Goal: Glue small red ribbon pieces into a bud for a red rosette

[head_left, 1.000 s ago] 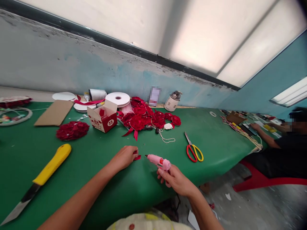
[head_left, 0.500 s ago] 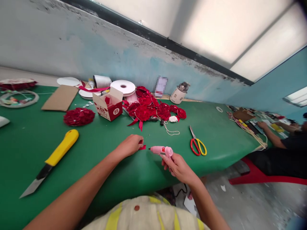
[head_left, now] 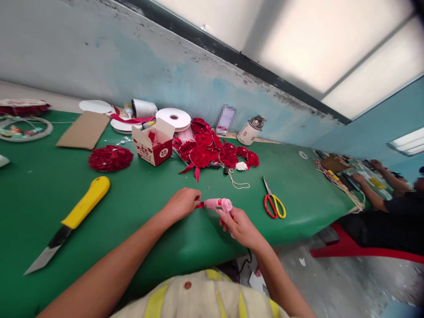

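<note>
My left hand is closed, pinching a small piece of red ribbon just above the green table. Wrapped round the handle of a pink glue gun is my right hand. The gun's tip points left and meets the ribbon's free end beside my left fingertips; whether they touch is too small to tell. Behind my hands lies a pile of red ribbon flowers, with an open red and white box to its left.
A yellow-handled knife lies on the green table at left, blade toward me. Scissors lie right of my right hand. A ribbon spool, phone and bottle stand along the wall. Other people sit at far right.
My right hand has moved left with the glue gun, bringing its tip from a short gap to the ribbon's end. My left hand still pinches the ribbon. The view has shifted slightly.
</note>
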`<state>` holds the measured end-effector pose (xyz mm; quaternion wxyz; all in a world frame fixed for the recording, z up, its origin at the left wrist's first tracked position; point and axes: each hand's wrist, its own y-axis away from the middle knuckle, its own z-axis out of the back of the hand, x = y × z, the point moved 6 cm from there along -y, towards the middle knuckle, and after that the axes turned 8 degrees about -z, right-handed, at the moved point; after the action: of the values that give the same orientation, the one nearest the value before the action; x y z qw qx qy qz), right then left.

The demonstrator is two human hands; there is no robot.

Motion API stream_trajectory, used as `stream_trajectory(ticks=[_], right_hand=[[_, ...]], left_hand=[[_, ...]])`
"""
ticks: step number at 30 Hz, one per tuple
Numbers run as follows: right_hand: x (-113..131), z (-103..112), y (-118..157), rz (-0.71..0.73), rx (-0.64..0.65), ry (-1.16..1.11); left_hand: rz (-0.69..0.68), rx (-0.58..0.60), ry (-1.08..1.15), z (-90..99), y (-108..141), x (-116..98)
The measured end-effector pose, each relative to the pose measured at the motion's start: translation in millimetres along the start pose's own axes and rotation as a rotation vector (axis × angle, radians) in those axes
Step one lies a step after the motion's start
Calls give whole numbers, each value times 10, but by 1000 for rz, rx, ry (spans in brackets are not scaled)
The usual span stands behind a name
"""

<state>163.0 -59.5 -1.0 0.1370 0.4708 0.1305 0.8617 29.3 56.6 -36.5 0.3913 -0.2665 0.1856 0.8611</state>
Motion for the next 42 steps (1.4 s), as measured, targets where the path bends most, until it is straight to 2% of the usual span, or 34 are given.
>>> stream_trajectory(ticks=[19,28,38,42], right_hand=[[74,54,-11,34,-32,123],[106,48,-25,54,-31,105],[188,63,101,96,-15,169],[165,68,51,72,-23,158]], left_hand=[[9,1,-85,-33,3,-19],[0,3,-107,-27,-2,-36],[14,2,-99,-24,0,-36],[10,3,-101,-20,-4,-43]])
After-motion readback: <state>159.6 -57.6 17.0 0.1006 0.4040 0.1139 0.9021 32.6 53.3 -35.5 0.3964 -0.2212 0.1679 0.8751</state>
